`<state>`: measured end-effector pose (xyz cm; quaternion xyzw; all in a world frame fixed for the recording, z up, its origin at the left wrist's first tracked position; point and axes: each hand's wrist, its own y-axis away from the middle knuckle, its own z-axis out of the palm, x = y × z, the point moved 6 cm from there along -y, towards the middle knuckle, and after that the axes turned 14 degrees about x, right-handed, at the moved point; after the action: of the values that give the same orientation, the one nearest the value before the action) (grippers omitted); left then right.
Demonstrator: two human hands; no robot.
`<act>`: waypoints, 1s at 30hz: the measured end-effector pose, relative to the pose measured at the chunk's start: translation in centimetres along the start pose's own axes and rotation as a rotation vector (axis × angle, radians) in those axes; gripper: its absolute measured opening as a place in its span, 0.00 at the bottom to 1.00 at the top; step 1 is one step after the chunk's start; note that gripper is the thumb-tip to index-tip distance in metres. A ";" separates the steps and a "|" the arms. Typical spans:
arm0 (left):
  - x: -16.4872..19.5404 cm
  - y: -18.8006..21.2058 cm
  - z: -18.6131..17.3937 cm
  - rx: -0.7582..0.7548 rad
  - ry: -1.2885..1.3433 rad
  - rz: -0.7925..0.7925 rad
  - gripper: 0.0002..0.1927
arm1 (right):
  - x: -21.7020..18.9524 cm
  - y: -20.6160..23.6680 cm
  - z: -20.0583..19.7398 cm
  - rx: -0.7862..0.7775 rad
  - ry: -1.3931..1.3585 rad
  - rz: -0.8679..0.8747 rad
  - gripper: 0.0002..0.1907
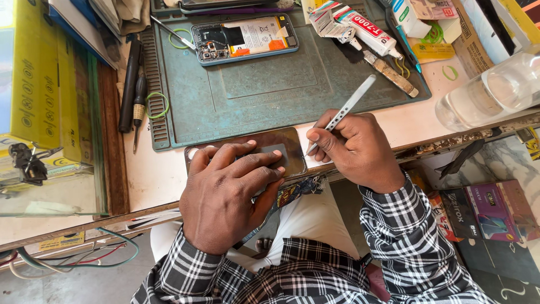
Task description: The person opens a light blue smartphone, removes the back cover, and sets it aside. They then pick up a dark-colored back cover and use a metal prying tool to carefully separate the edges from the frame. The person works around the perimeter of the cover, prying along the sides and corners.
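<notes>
My left hand point(228, 191) presses flat on a dark phone panel point(281, 147) lying at the bench's front edge, fingers spread over it. My right hand point(351, 147) grips a thin silver tool point(351, 104) like a pen, its tip touching the panel's right edge. An opened phone point(244, 38) with its battery and circuit board showing lies at the far side of the grey-green work mat point(270, 84).
A glue tube point(368, 31) and a worn-handled tool point(391, 73) lie at the mat's right. Screwdrivers point(135, 95) and green rubber bands lie at its left. A clear bottle point(492, 90) lies at right, yellow boxes point(39, 79) stand at left, and small boxes point(484, 211) sit on the floor.
</notes>
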<state>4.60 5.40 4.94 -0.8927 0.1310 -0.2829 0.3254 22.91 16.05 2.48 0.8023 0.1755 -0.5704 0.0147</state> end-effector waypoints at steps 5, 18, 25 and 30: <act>0.0 0.0 0.2 -0.007 -0.004 0.005 0.08 | 0.0 -0.1 0.1 0.001 0.067 0.001 0.13; 0.1 -0.1 -0.1 0.000 0.016 -0.007 0.08 | 0.1 -0.2 -0.1 0.002 0.064 -0.002 0.12; 0.1 -0.2 -0.1 -0.003 0.027 -0.010 0.08 | 0.1 -0.3 -0.2 -0.040 0.035 0.006 0.12; 0.1 -0.1 0.0 -0.006 0.016 -0.006 0.08 | 0.3 0.0 -0.2 -0.004 0.036 0.005 0.12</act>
<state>4.69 5.44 5.08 -0.8919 0.1317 -0.2904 0.3206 23.19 16.20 2.33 0.8128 0.1749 -0.5554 0.0145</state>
